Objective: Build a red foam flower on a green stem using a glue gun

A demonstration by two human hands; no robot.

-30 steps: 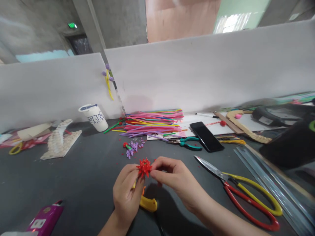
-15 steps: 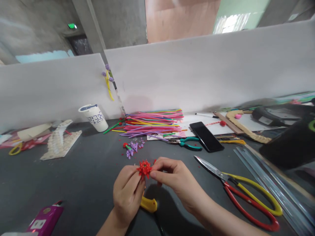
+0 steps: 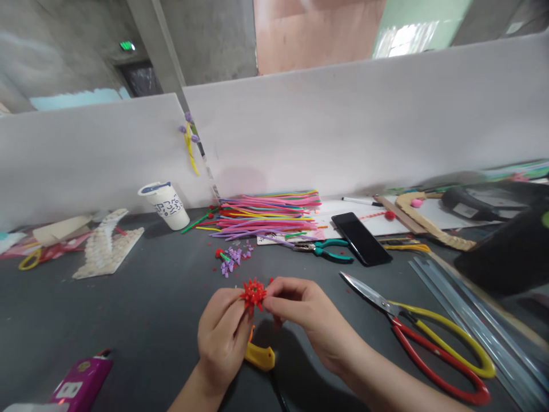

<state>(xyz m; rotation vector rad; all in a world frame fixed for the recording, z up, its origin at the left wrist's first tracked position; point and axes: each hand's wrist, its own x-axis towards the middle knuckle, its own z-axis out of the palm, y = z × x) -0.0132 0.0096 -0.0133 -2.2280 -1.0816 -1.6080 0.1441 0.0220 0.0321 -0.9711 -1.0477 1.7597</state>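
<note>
A small red spiky flower (image 3: 254, 294) is pinched in the fingers of my left hand (image 3: 223, 332), its pointed petals spread outward. My right hand (image 3: 302, 306) is closed too, thumb and forefinger meeting at the flower's right edge. A bit of red shows behind those right fingers; whether it is a separate piece I cannot tell. Below the flower lies a yellow-handled tool (image 3: 259, 357) with a dark cord, partly covered by my left hand. Beyond my hands lie small purple cut pieces (image 3: 235, 258) with a red-tipped green stem among them.
Colourful fuzzy stems (image 3: 266, 216) are heaped at the back. To the right are teal pliers (image 3: 328, 250), a black phone (image 3: 361, 239), large scissors (image 3: 422, 332) and clear strips (image 3: 467, 320). Leftward stand a white cup (image 3: 165, 207), a beaded board (image 3: 107, 246) and a purple device (image 3: 81, 383).
The red flower has turned slightly between my fingers. Both hands stay in nearly the same place, and the view has shifted a very little.
</note>
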